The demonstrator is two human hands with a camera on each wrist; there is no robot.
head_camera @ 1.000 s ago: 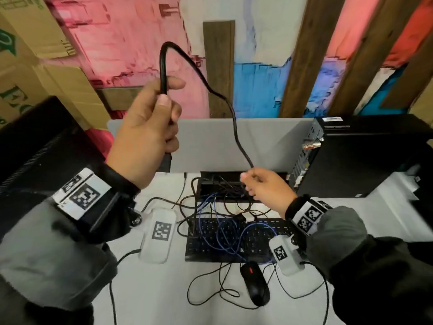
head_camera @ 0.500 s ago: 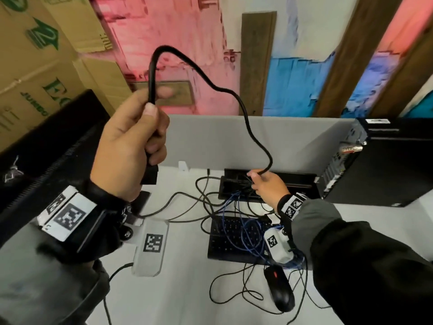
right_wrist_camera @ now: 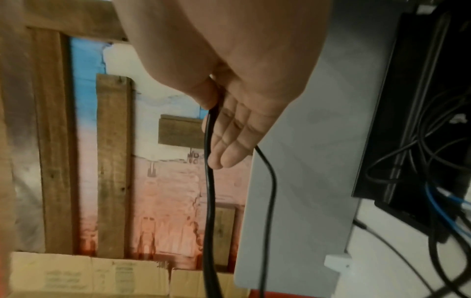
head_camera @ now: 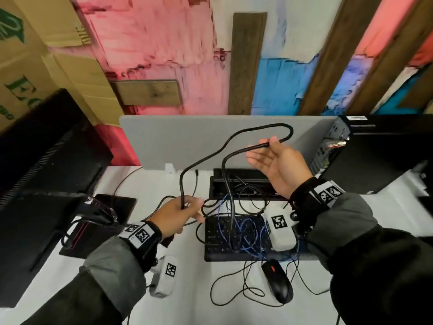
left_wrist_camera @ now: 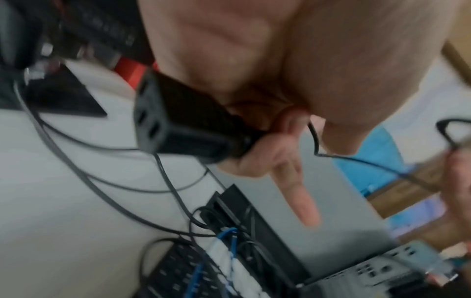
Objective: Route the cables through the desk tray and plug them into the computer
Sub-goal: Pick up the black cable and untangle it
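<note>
White desk (head_camera: 145,184): your left hand (head_camera: 174,215) grips the black power cable (head_camera: 206,158) by its plug, cable loops up to your right hand (head_camera: 281,165), pinched at the thumb, fingers straight, above the desk tray (head_camera: 243,177) full of tangled cables, computer (head_camera: 379,153) at right edge.

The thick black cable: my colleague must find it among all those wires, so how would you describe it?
Start at the grey divider panel behind the white desk. In front of it, the thick black cable loops in the air between the left hand and right hand. Unlike the thin wires below, it is raised and much thicker.
</note>
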